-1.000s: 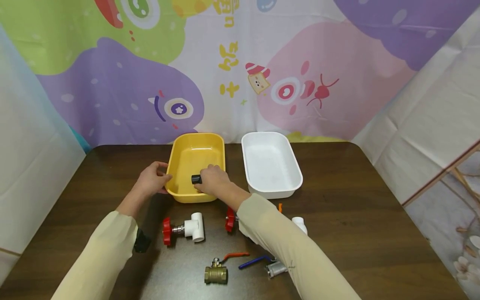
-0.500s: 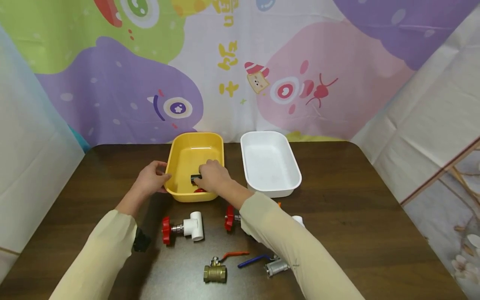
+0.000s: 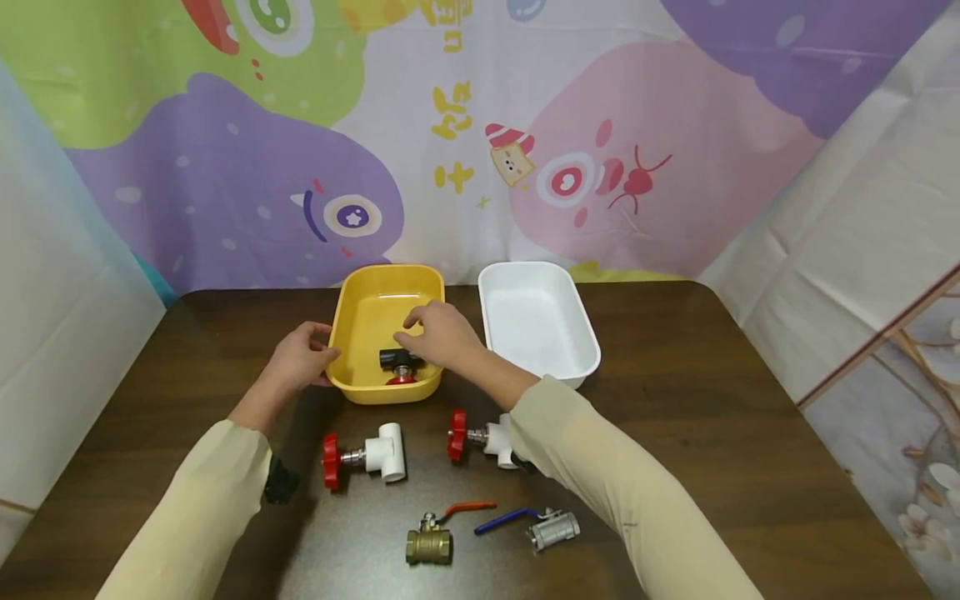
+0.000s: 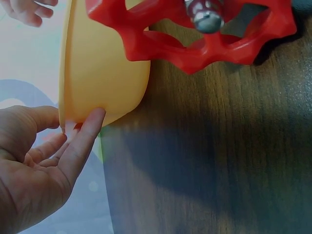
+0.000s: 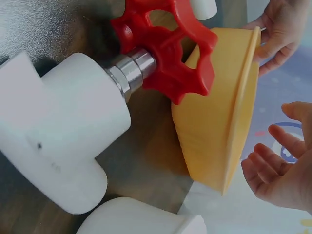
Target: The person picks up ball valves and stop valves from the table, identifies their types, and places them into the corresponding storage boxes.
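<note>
- Pinching the yellow tray: left hand.
- Right hand hangs loose over its right side, empty.
- Black valve inside: probably rigid, slickish; I'd grab mid-body.

Right grip let go of black valve, drew back rightward; more of it showed in yellow tray.

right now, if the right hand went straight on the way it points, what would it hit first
Likely the far-left side of the yellow tray: the right hand points across it that way. The hand's height is unclear, so it could clear the tray and reach the printed backdrop instead.
</note>
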Demonstrator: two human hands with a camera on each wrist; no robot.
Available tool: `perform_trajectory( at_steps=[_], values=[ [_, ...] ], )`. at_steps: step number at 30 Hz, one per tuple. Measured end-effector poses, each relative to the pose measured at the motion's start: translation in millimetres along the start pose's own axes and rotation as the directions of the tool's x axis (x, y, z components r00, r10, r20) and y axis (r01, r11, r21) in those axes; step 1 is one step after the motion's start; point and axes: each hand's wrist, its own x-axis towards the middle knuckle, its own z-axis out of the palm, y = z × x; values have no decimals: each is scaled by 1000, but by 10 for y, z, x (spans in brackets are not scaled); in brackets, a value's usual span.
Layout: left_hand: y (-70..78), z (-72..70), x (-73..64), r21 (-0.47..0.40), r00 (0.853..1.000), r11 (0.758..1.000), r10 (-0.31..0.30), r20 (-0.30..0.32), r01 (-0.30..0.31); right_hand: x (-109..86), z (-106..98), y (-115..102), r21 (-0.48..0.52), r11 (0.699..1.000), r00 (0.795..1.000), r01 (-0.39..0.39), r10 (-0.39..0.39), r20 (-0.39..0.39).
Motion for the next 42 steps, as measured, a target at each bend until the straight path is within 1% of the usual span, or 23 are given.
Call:
perform_trajectory(
  at_steps=[3,5,13,16,21,28,32,42],
  values=[
    [-3,0,-2,1,1000,1000,0,-2,0,-33,-37,16,80,997,1000,-4,3,14],
    [-7,1,-3,2,1000,1000,-1,-3,1,-58,-59,21,114,993,1000,-4,2,16],
    [-14,11,-3,0,1000,1000,-10,4,10,-176,-102,67,158,987,1000,19,-19,-3],
    [-15,11,0,0,1000,1000,-3,4,3,-234,-127,86,193,981,1000,16,-15,-8],
    [-19,9,1,-4,1000,1000,0,2,0,-323,-171,130,260,966,1000,-7,6,7],
    [-25,15,9,-4,1000,1000,-6,-1,6,-437,-180,230,278,961,1000,0,1,-3],
    [-19,24,8,-11,1000,1000,3,-10,-3,-508,-188,283,281,960,1000,6,-7,1],
    [-9,16,12,-20,1000,1000,14,-13,-14,-699,-259,387,283,956,997,72,-78,10]
  ],
)
